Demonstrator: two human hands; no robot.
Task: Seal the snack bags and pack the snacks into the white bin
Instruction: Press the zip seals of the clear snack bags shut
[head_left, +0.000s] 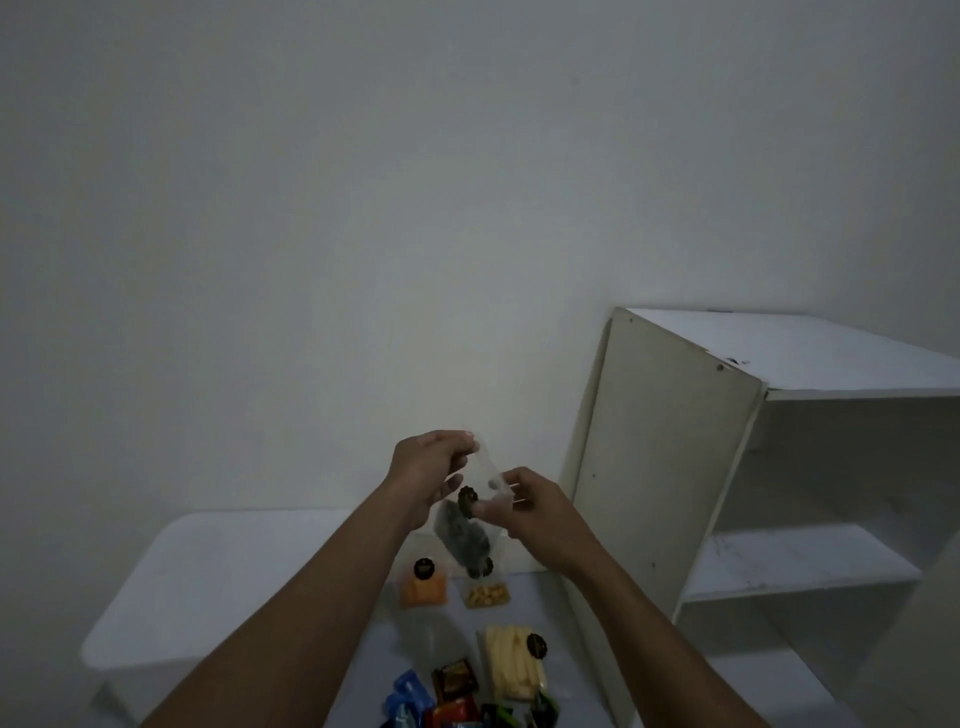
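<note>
- Currently the clear snack bag (465, 538) of dark pieces is held up in the air above the far part of the worktop (218, 582), hanging tilted between both hands.
- Fingers of the left hand (428, 467) pinch the bag's upper corner on the left. Fingers of the right hand (543, 512) pinch its mouth on the right.
- Sealing looks to be the step in hand, though dim light hides whether any of the strip is already closed.
- To do it well, keep the mouth taut between the two pinches. Then press along the strip from one end to the other, easing air out and keeping the dark pieces below the closure.
- Waiting on the worktop are an orange bag (423, 590), a bag of yellow bits (487, 596), nearer a bag of pale sticks (511, 667), and wrapped sweets (449, 693) at the near edge.
- A white shelf unit (670, 457) stands at the right; I cannot pick out the white bin.
</note>
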